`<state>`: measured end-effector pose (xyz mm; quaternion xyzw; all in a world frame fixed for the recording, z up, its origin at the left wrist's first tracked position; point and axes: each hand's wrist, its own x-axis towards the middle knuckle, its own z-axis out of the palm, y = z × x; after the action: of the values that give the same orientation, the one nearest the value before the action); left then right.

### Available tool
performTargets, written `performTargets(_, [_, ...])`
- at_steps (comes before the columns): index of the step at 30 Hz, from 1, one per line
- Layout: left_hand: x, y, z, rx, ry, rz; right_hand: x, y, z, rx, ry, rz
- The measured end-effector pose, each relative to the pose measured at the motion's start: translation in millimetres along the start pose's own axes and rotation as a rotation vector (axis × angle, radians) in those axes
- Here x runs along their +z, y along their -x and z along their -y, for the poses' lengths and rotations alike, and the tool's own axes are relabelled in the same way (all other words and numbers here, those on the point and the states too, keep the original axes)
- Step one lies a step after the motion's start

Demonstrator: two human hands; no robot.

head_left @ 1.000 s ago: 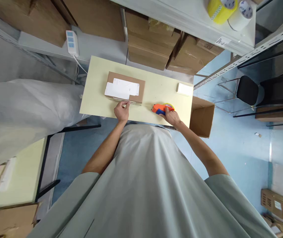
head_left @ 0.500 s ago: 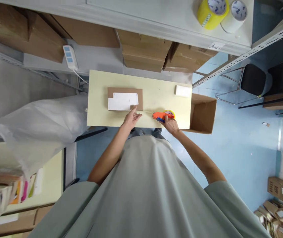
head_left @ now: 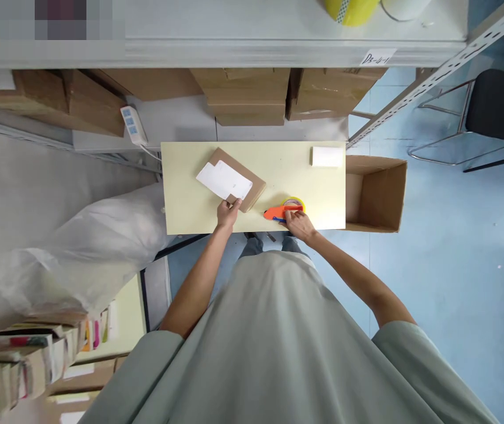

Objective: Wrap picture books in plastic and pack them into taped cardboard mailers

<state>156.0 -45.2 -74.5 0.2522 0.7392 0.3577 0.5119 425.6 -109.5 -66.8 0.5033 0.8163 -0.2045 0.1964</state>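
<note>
A flat brown cardboard package [head_left: 254,187] with white paper on top lies at a slant on the pale yellow table [head_left: 181,203]. My left hand [head_left: 228,213] pinches its near edge, thumb on top. To the right, my right hand [head_left: 299,225] is closed on the orange tape dispenser [head_left: 275,212], which carries a yellow-edged roll and has a blue part below. The dispenser rests at or just over the table's near edge, apart from the package. A white block-like stack [head_left: 327,156] sits at the table's back right corner.
An open cardboard box [head_left: 380,200] stands against the table's right end. Beyond the table, a shelf [head_left: 243,53] holds tape rolls, with cardboard boxes [head_left: 247,97] beneath. A white power strip [head_left: 133,125] is at the back left. Plastic wrap [head_left: 115,229] bulges on the left.
The package has turned from square with the table to a slant. My left hand, spread before, has closed on its near edge. The dispenser is still in my right hand. The camera view has shifted.
</note>
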Motion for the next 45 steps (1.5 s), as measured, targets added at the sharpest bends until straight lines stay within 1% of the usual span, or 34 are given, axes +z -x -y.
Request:
performTargets(3, [-17.2,1,-5,0.189,-0.235,0.051,7,-5,18,-0.09,-0.009,0.012])
performTargets(5, [-19.6,3,-13,0.253,-0.427,0.056,11,-8,27,-0.121,-0.019,0.013])
performTargets(6, [-16.8,4,-17,0.26,-0.525,0.046,14,-9,31,-0.126,-0.024,0.009])
performTargets(7, [-11.1,6,-21,0.256,-0.614,0.025,16,-10,33,-0.129,-0.028,0.004])
performTargets(9, [8.1,11,-28,0.223,-0.76,-0.048,19,-12,36,-0.135,-0.032,-0.004])
performTargets(11, [33.9,15,-33,0.158,-0.86,-0.137,22,-14,36,-0.145,-0.032,-0.004])
performTargets(14, [70.2,16,-37,0.026,-0.934,-0.242,22,-18,32,-0.151,-0.039,-0.002])
performTargets(16, [84.4,14,-36,-0.011,-0.949,-0.288,19,-18,28,-0.139,-0.048,0.001])
performTargets(18, [89.4,12,-34,0.002,-0.924,-0.3,16,-15,22,-0.138,-0.056,0.005])
performTargets(22, [88.1,9,-28,0.035,-0.85,-0.274,11,-4,12,-0.2,-0.079,0.016])
performTargets(26, [90.7,12,-24,0.058,-0.859,-0.291,10,8,-3,-0.211,-0.087,0.03])
performTargets(28, [91.0,14,-23,0.07,-0.874,-0.276,11,16,-21,-0.174,-0.06,0.045])
performTargets(32, [85.2,16,-22,0.101,-0.871,-0.176,16,35,-72,-0.022,-0.011,0.101])
performTargets(34, [81.3,17,-21,0.126,-0.886,-0.163,16,40,-92,0.014,0.002,0.078])
performTargets(36, [76.8,17,-20,0.161,-0.939,-0.148,13,37,-102,0.027,0.002,0.036])
performTargets(38, [70.0,16,-18,0.204,-1.002,-0.097,9,24,-101,0.037,-0.012,-0.002])
performTargets(40, [59.7,14,-17,0.246,-1.046,-0.027,3,6,-94,0.03,-0.022,-0.033])
performTargets(42, [46.5,11,-17,0.278,-1.075,0.049,-3,-12,-83,0.0,-0.012,-0.054])
performTargets(45, [25.6,5,-21,0.307,-1.124,0.179,-12,-32,-62,-0.07,0.015,-0.043])
